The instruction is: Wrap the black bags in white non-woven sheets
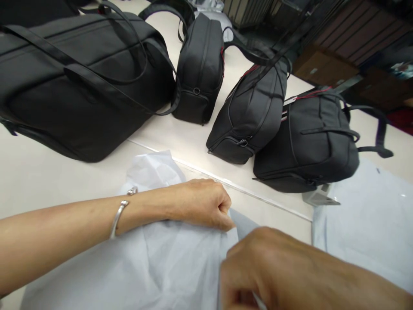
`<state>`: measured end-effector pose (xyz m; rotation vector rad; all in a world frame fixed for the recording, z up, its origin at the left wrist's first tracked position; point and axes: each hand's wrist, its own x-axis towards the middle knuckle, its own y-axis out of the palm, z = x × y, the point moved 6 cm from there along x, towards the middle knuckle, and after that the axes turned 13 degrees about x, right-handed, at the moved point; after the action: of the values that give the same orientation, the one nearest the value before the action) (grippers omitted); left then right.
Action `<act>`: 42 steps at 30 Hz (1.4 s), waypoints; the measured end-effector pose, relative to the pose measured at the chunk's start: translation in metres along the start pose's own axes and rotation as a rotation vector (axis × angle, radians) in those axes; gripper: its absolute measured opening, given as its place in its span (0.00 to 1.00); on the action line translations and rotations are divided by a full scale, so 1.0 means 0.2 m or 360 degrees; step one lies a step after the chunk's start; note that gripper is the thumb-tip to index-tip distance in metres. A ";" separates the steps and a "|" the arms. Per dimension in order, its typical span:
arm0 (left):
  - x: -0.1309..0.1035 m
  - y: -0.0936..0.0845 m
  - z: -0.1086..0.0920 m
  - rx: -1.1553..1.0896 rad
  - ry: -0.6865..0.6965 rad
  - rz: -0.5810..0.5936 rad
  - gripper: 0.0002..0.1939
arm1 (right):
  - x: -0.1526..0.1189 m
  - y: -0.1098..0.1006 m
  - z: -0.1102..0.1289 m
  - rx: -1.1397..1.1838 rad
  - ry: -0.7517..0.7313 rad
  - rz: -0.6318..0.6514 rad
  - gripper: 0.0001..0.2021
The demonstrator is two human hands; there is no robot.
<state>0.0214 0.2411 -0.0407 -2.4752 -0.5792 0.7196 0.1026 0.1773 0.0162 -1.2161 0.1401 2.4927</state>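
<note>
Over a cream-topped worktable (pixel 145 161), I am closing my left hand (pixel 203 202) into a fist, its thumb and fingers gripping the upper right part of a thin white sheet (pixel 167 262). The creased sheet is lying beneath my forearm and spreading toward the lower left, while a loose flap of it is rising just beyond my wrist. An open-ended silver cuff bracelet (pixel 118 217) is circling that wrist. My right hand (pixel 264 267) is hovering closer to the camera, beside the sheet's right edge, its fingers curling inward; motion blur and the lower border are hiding the fingertips, so I cannot tell whether they are closing on the fabric.

Beyond my hands, four black bags are standing in a row. A large black duffel bag (pixel 80 90) is filling the upper left, its long handles draping over its side. A narrow black bag (pixel 200 73) with a metal ring is standing next to it. Farther right, a black bag with a front zip pocket (pixel 253 116) is leaning against a black bag with striped trim (pixel 309 142). A small metallic object (pixel 321 196) is resting just below that last bag, near a smooth pale sheet (pixel 368 224). Brown cardboard boxes (pixel 322 66) are sitting in the background.
</note>
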 end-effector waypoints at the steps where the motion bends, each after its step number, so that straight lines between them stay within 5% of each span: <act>1: 0.01 0.01 0.01 0.0008 0.0015 0.0010 0.14 | 0.02 -0.04 -0.02 -0.0077 0.0110 -0.0123 0.13; 4: 0.01 0.03 0.02 0.0009 0.0012 0.0037 0.15 | 0.04 -0.14 -0.06 -0.0214 0.0270 -0.0281 0.12; 13: -0.01 0.02 0.02 0.0246 -0.0059 0.0054 0.15 | 0.12 -0.15 -0.09 -0.0203 0.0376 -0.0179 0.15; 19: -0.03 0.02 0.03 0.0399 -0.0069 -0.0025 0.08 | 0.19 -0.21 -0.16 -0.0387 0.0186 -0.0337 0.31; 23: -0.02 0.03 0.07 0.0434 -0.0159 -0.0006 0.13 | 0.22 -0.22 -0.28 -0.0181 -0.0045 -0.0274 0.33; 29: 0.00 0.03 0.09 0.0487 -0.0280 0.0051 0.18 | 0.33 -0.33 -0.56 0.0274 0.0069 -0.0186 0.31; 33: 0.00 0.02 0.08 0.0456 -0.0318 0.0130 0.18 | 0.21 -0.43 -0.54 0.0162 0.0010 -0.0678 0.24; 35: 0.00 0.02 0.08 0.0445 -0.0304 0.0128 0.19 | 0.05 -0.42 -0.42 -0.0019 -0.0154 -0.0993 0.20; 38: 0.01 0.03 0.08 0.0428 -0.0241 0.0110 0.17 | -0.23 -0.38 -0.28 -0.0271 -0.0551 -0.1197 0.17; 42: 0.02 0.02 0.08 0.0409 -0.0156 0.0152 0.13 | -0.60 -0.67 -0.33 -0.0604 -0.0722 -0.1893 0.28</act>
<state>0.0156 0.2456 -0.0550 -2.2506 -0.3787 0.8969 0.2672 0.2521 0.0783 -0.5002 -0.9231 1.6335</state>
